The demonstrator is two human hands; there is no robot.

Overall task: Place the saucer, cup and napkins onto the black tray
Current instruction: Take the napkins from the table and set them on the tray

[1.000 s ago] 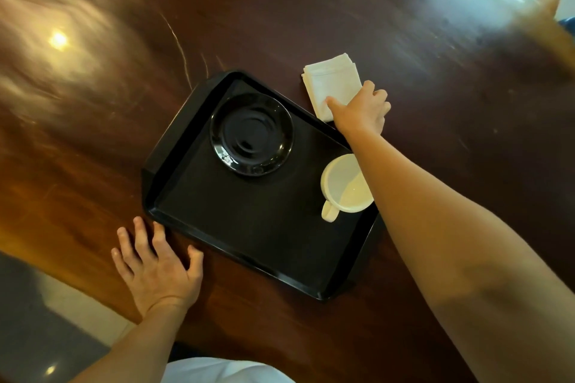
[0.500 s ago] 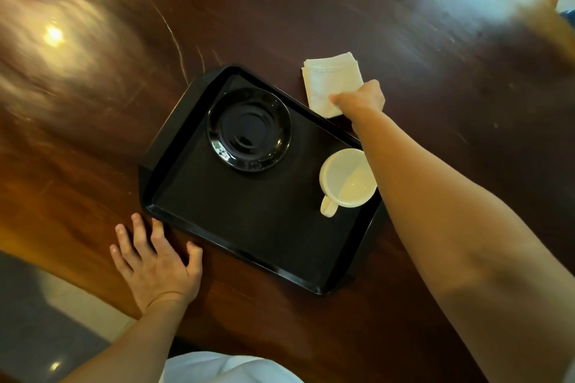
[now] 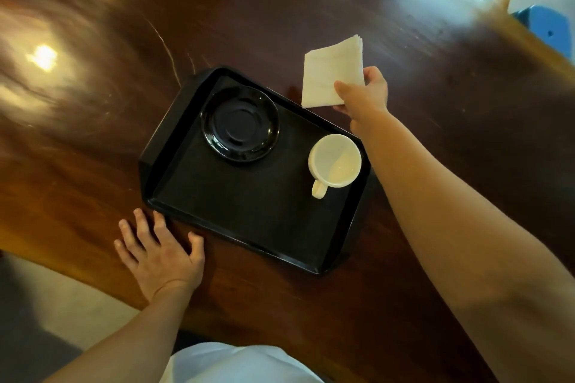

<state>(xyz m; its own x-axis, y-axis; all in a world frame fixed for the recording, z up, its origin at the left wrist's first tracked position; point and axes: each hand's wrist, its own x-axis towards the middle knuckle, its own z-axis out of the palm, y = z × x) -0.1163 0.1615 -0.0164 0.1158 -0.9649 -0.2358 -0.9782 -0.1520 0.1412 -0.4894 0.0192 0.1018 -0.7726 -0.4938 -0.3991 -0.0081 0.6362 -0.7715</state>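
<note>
The stack of folded white napkins was pinched at its near corner by the right hand, just beyond the black tray; light, limp sheets likely needed a firm edge grip. The left hand was spread flat on the table.

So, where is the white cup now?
The white cup stands on the black tray, at its right edge, right of the black saucer.
</note>
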